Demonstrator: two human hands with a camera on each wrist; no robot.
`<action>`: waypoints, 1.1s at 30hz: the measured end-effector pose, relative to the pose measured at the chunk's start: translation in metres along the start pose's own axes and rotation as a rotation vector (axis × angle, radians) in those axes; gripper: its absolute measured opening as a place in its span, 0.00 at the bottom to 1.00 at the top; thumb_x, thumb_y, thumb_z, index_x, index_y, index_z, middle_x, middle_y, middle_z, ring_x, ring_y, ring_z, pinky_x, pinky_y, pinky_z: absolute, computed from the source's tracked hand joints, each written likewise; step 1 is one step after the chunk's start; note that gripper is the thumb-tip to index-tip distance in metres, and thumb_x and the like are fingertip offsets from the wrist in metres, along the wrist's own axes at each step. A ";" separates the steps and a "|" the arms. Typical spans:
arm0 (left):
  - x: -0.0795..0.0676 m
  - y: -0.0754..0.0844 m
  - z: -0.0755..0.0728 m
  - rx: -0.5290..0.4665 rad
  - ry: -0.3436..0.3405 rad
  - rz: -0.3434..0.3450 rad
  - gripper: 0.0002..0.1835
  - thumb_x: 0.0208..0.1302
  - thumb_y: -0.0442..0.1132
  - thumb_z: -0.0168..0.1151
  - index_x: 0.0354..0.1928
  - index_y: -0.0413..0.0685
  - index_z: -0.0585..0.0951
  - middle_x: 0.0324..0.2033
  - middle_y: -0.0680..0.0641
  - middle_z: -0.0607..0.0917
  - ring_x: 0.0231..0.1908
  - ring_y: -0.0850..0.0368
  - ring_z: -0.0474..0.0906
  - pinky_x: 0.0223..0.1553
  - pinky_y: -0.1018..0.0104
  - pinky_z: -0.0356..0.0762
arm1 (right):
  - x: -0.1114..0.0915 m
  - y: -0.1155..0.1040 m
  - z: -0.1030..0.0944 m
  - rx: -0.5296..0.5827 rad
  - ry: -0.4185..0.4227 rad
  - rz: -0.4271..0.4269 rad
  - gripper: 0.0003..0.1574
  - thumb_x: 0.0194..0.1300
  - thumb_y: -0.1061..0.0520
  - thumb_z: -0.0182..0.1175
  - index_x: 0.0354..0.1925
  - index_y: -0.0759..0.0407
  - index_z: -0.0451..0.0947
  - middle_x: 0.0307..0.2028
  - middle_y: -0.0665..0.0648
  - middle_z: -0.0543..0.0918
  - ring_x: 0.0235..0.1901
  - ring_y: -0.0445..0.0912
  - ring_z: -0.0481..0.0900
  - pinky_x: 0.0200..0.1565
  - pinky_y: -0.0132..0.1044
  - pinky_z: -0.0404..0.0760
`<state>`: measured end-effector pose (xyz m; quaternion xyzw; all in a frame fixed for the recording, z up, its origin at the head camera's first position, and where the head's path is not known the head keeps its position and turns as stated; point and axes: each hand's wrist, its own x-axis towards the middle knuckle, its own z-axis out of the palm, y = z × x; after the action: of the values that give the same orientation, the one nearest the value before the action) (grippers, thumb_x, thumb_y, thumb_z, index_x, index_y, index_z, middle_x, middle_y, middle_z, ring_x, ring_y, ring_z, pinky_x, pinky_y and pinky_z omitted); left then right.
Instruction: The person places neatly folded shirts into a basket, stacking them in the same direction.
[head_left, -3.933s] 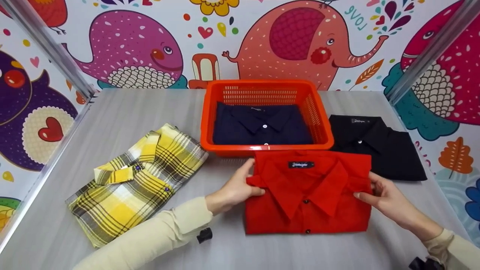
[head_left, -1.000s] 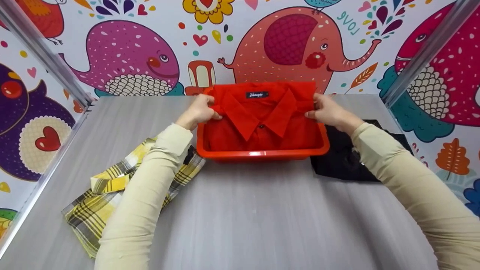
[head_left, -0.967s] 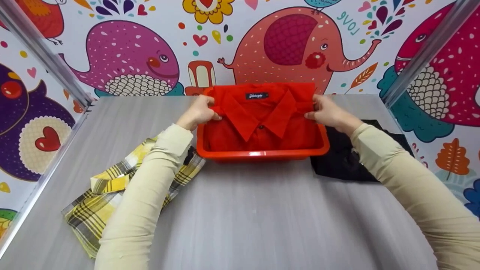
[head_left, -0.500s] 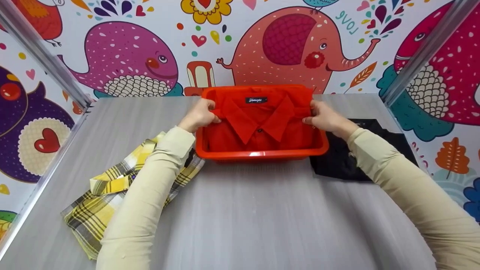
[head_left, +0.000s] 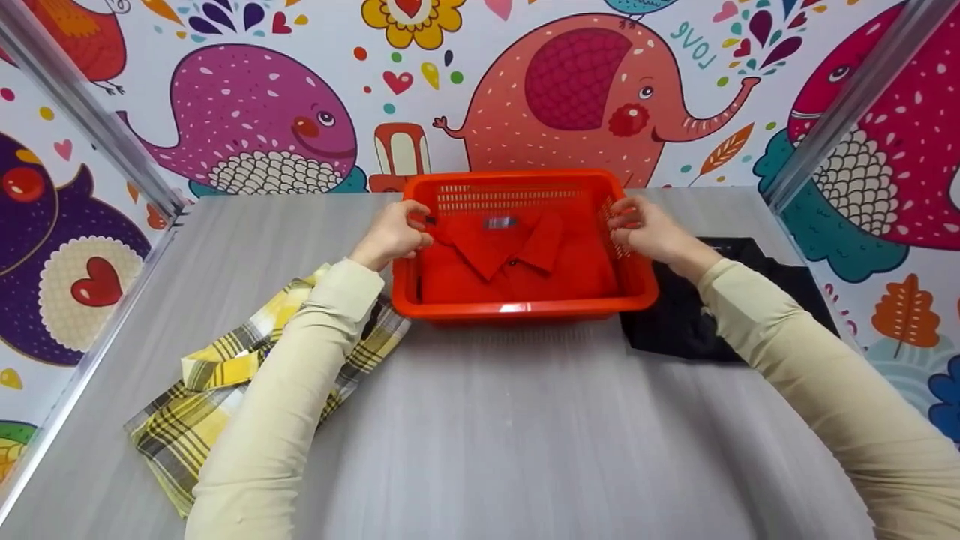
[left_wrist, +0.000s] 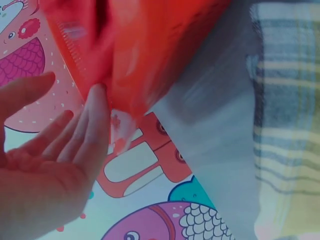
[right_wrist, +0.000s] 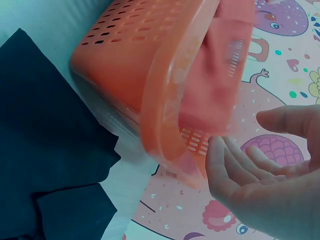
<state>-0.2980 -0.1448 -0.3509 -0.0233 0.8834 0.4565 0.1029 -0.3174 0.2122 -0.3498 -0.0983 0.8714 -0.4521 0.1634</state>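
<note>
A folded red shirt (head_left: 517, 262) lies inside the orange-red plastic basket (head_left: 525, 308), its collar facing up and slightly blurred. Over the basket's left rim is my left hand (head_left: 394, 232), thumb and fingers parted and nothing between them. My right hand (head_left: 649, 231) stands at the right rim with its thumb and fingers also apart, holding nothing. In the right wrist view the red shirt (right_wrist: 215, 75) is inside the basket wall, away from the fingertips. The navy shirt seen in the basket earlier is covered by the red one.
A folded yellow plaid shirt (head_left: 187, 420) lies on the grey table (head_left: 510, 435) at the left, partly under the left sleeve. To the right of the basket is a folded black shirt (head_left: 675, 330), partly behind the right forearm. A cartoon-printed wall stands behind.
The red shirt has gone from the table in front into the basket, carried by both hands. In the last half second both hands let go and the shirt dropped lower inside.
</note>
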 end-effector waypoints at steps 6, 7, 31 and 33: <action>-0.003 -0.002 -0.004 -0.023 0.002 -0.018 0.26 0.63 0.28 0.58 0.64 0.38 0.69 0.55 0.34 0.76 0.49 0.43 0.75 0.48 0.56 0.78 | -0.002 0.002 -0.002 0.014 -0.005 -0.019 0.28 0.69 0.67 0.46 0.64 0.73 0.53 0.57 0.70 0.65 0.44 0.53 0.69 0.43 0.37 0.74; -0.003 -0.002 -0.004 -0.027 0.002 -0.015 0.26 0.63 0.28 0.58 0.64 0.38 0.69 0.55 0.34 0.76 0.49 0.43 0.75 0.48 0.56 0.78 | -0.002 0.002 -0.002 0.014 -0.006 -0.023 0.27 0.69 0.67 0.46 0.63 0.73 0.53 0.56 0.70 0.65 0.43 0.52 0.70 0.42 0.36 0.75; -0.021 -0.016 -0.023 -0.109 -0.001 0.041 0.22 0.63 0.27 0.57 0.59 0.31 0.71 0.55 0.31 0.75 0.49 0.44 0.76 0.50 0.53 0.78 | -0.013 0.030 -0.021 0.083 0.038 -0.027 0.27 0.71 0.65 0.48 0.63 0.75 0.55 0.56 0.72 0.69 0.45 0.50 0.76 0.44 0.31 0.79; -0.025 -0.018 -0.027 -0.109 -0.002 0.043 0.22 0.63 0.27 0.56 0.60 0.30 0.71 0.56 0.31 0.75 0.51 0.43 0.75 0.51 0.51 0.77 | -0.015 0.034 -0.026 0.089 0.049 -0.031 0.27 0.71 0.63 0.49 0.63 0.75 0.55 0.56 0.73 0.69 0.42 0.45 0.78 0.44 0.31 0.79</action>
<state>-0.2756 -0.1785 -0.3457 -0.0097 0.8575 0.5061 0.0924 -0.3139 0.2559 -0.3611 -0.0932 0.8526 -0.4949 0.1393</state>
